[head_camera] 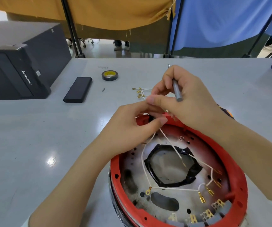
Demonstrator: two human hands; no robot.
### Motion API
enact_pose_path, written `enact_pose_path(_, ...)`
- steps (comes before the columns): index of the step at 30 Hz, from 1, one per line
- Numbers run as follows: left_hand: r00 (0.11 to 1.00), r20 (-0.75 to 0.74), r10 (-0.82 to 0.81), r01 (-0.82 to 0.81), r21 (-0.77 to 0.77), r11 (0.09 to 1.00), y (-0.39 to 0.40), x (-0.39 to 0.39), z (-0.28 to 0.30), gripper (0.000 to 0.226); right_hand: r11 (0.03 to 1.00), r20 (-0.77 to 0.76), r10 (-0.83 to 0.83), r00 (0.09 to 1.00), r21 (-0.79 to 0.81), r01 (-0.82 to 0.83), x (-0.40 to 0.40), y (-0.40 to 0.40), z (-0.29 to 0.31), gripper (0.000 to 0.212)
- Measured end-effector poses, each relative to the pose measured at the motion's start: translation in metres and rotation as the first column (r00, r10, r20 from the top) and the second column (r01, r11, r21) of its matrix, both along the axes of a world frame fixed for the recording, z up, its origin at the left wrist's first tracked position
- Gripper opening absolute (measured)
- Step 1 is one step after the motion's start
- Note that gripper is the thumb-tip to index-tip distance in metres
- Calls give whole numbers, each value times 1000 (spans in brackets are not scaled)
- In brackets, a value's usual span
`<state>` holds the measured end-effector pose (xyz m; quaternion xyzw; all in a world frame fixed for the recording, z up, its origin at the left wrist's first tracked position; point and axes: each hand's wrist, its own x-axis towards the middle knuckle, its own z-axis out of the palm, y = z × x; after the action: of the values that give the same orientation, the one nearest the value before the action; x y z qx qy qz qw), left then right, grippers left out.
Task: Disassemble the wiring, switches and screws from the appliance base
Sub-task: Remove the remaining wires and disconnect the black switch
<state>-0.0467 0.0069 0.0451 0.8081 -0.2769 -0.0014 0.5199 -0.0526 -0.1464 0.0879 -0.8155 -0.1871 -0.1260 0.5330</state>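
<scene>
Head view. Pale grey glossy worktop [33, 136] carries the round red-rimmed plastic appliance base [240, 176], lying open side up near me, its scorched whitish metal floor patched with black tape. Thin white fabric-sleeved wires [173, 188] with brass spade and ring terminals trail loosely across it; grey switch blocks [214, 217] sit at the near rim. Step in hand, I judge: freeing wiring at the far rim. My left hand [132, 128] pinches one wire; my right hand [186, 99] grips a slim grey metal tool shaft [177, 91] while its fingertips work the wire too. Next calls for a steady pull. Removed brass-tipped leads [139, 92] lie beyond.
</scene>
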Motion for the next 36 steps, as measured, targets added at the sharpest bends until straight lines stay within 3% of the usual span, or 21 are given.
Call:
enact_pose_path(5,997,-80,20,-30,-131,991,1,2,-2,10,998,7,46,999,-41,-45,-3,7,0,41)
enact_pose_path(10,984,-175,24,-67,-241,968,2,5,-2,13,998,26,-31,999,-56,33,-9,-5,-2,42)
enact_pose_path(13,981,-186,51,-96,-244,965,2,6,-3,14,995,-87,-30,996,-97,21,-10,-17,-6,43)
enact_pose_path(17,979,-188,73,-115,-224,968,1,6,-2,12,972,-120,-92,989,-225,63,-6,-22,-12,46)
enact_pose_path(19,977,-188,104,-141,-196,970,1,5,-2,7,966,-98,-77,992,-254,50,-3,-24,-11,46)
enact_pose_path(23,958,-141,249,-249,14,968,3,9,-8,27,944,-10,-117,993,-313,108,24,-39,-5,46)
enact_pose_path(27,953,-229,196,-164,151,975,3,9,-7,18,865,-55,-239,969,-466,187,85,-60,-20,36)
enact_pose_path(30,964,-182,196,-161,190,968,3,8,-7,18,783,-95,-245,965,-606,139,120,-65,-49,33)
enact_pose_path(36,972,-144,185,-148,233,961,3,10,-10,20,720,-45,-170,984,-688,93,149,-54,-74,35)
